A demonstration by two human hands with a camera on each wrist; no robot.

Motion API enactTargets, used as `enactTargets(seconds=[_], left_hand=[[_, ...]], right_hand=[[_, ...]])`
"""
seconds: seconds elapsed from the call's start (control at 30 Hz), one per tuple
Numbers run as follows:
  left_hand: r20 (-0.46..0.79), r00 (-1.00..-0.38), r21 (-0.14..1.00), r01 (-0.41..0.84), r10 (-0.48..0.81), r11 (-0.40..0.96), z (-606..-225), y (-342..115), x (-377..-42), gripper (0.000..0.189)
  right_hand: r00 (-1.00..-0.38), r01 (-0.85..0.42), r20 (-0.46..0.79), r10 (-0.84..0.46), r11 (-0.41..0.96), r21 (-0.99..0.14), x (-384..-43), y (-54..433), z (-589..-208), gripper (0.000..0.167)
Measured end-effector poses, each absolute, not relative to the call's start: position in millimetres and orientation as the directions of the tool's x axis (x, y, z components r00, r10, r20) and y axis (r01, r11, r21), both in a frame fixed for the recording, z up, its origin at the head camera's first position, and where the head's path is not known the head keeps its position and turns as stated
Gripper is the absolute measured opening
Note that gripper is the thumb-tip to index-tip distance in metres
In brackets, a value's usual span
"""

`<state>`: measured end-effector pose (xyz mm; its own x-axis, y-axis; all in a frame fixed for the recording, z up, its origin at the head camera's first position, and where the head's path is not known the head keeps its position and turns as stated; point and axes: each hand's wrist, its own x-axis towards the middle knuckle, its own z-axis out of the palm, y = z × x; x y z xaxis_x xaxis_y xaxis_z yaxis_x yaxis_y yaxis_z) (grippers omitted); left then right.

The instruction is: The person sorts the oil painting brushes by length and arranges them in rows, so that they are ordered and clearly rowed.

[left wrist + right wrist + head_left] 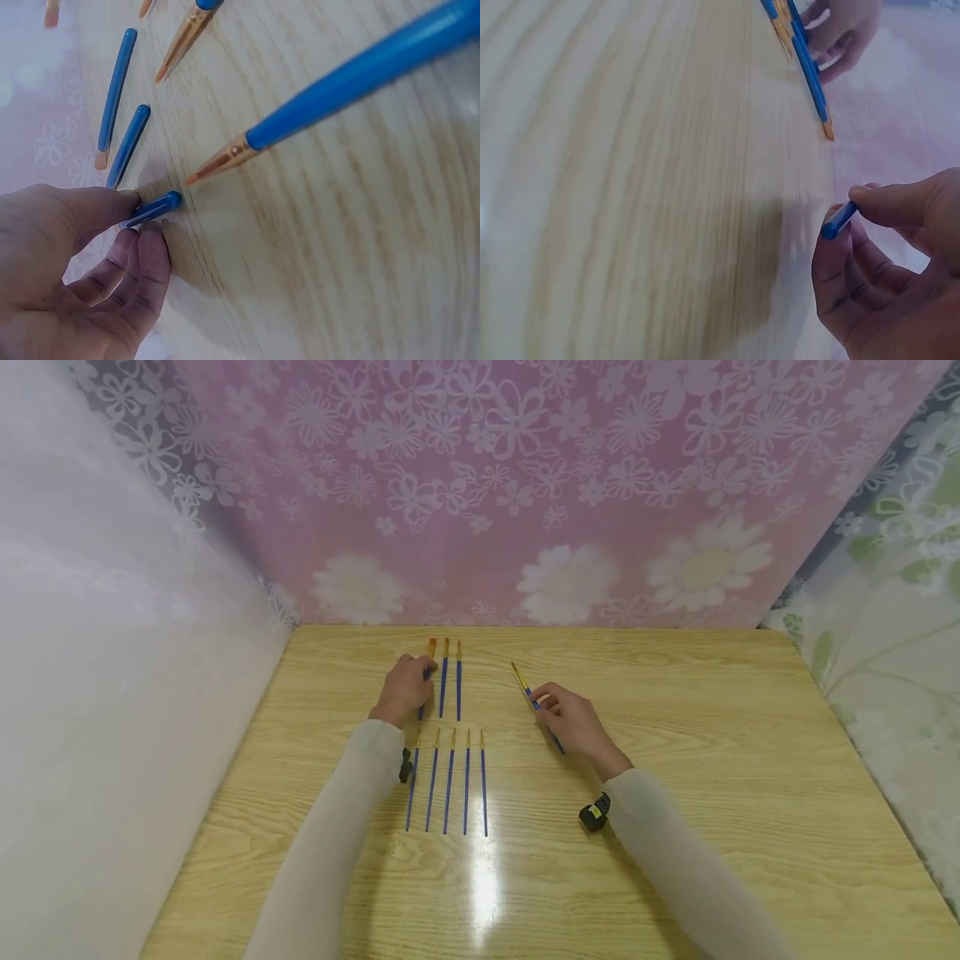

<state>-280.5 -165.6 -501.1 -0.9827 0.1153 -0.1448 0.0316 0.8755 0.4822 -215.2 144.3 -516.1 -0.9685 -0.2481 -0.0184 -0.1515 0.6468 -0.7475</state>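
Note:
Between thumb and fingers my left hand (406, 688) pinches the leftmost paintbrush of the far row, a blue-handled flat brush (432, 647) with orange bristles. In the left wrist view its blue handle end (171, 200) pokes out from the fingertips. My right hand (572, 718) pinches another blue paintbrush (521, 677), tilted with its gold ferrule pointing away to the left. Its rounded handle end (831, 229) shows in the right wrist view. Beside the left hand lie two more brushes of the far row, a flat-tipped one (443, 681) and a narrower one (459, 685).
Nearer me, several thin blue paintbrushes (448, 785) lie side by side, tips pointing away. All are on a wood-grain table (712, 735). A pink floral cloth (465, 485) hangs behind the far edge, and a pale wall (135, 652) stands at the left.

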Motion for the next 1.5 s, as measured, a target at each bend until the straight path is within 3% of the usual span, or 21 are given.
enactTargets(seconds=[0.5,1.1,1.5], left_hand=[[-0.155,-0.982,0.468,0.025,0.11,0.883,-498,-163,-279,0.04],[-0.157,-0.982,0.489,0.016,0.106,0.872,-501,-163,-281,0.04],[-0.144,-0.984,0.482,0.026,0.109,0.876,-502,-165,-281,0.04]], right_hand=[[-0.962,-0.16,-0.024,-0.272,0.634,-0.757,-235,106,-515,0.022],[-0.952,-0.13,-0.07,-0.299,0.598,-0.791,-245,76,-512,0.045],[-0.954,-0.166,-0.034,-0.298,0.618,-0.768,-254,45,-515,0.04]])
